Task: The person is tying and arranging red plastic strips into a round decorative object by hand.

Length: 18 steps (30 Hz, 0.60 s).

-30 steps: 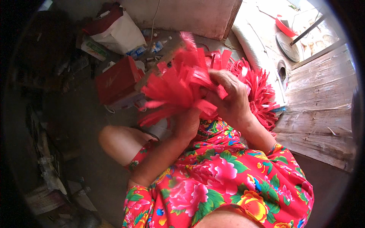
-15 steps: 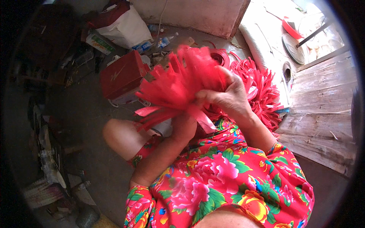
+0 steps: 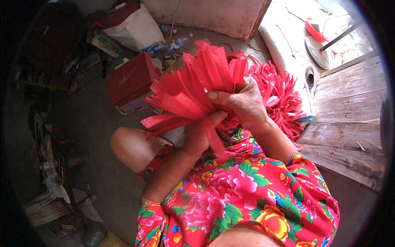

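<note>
A bushy bunch of red ribbon strips (image 3: 193, 82) fans out above my lap, its loose ends spreading up and to the left. My right hand (image 3: 242, 101) grips the right side of the bunch, thumb pressed across the strips. From below, my left hand (image 3: 202, 133) is closed around the base of the bunch; most of its fingers are hidden under the strips. One strip hangs down over the left hand toward my flowered red clothing (image 3: 247, 189). Just beyond my right wrist lies a larger pile of red strips (image 3: 284, 99).
A red shoebox (image 3: 129, 80) stands on the floor to the left of the bunch. Behind it are a white bag (image 3: 135, 29) and plastic bottles (image 3: 176, 44). Wooden boards (image 3: 349, 119) rise at the right. Assorted clutter (image 3: 53, 177) lies along the left.
The strips have settled from a blur into a wider fan. My right hand has turned slightly, and its thumb has moved left over the strips. The left hand stays under the bunch.
</note>
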### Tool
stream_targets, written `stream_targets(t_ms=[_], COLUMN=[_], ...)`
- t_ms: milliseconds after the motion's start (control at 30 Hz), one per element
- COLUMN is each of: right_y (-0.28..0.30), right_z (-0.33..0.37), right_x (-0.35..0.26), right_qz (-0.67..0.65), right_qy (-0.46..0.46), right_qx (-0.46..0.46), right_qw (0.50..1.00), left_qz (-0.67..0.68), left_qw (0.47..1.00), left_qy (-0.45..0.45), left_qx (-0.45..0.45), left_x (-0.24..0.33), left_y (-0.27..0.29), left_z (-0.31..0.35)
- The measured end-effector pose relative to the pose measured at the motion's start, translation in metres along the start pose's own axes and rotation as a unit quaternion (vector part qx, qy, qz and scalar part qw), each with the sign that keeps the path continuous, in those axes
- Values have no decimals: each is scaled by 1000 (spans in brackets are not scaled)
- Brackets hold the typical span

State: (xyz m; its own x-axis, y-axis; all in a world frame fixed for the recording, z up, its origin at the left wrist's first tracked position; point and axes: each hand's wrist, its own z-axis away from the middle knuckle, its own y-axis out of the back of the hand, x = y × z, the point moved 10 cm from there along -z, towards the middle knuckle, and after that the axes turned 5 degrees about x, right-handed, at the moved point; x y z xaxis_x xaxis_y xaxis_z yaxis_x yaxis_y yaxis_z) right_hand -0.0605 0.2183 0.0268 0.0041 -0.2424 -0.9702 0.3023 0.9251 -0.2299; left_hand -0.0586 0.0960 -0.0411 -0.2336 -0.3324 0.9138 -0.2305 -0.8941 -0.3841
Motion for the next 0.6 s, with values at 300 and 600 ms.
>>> stream_targets(t_ms=[300, 600], right_y=[-12, 36], right_z=[-6, 50], right_x=[19, -17], right_qz=[50, 233], right_qy=[-11, 59], right_qx=[-121, -81], right_qw=[991, 967], left_qz=[6, 244], left_qw=[997, 961], left_qy=[62, -95], left_qx=[-43, 93], left_x=[-10, 66], left_y=[-13, 67], left_z=[-7, -48])
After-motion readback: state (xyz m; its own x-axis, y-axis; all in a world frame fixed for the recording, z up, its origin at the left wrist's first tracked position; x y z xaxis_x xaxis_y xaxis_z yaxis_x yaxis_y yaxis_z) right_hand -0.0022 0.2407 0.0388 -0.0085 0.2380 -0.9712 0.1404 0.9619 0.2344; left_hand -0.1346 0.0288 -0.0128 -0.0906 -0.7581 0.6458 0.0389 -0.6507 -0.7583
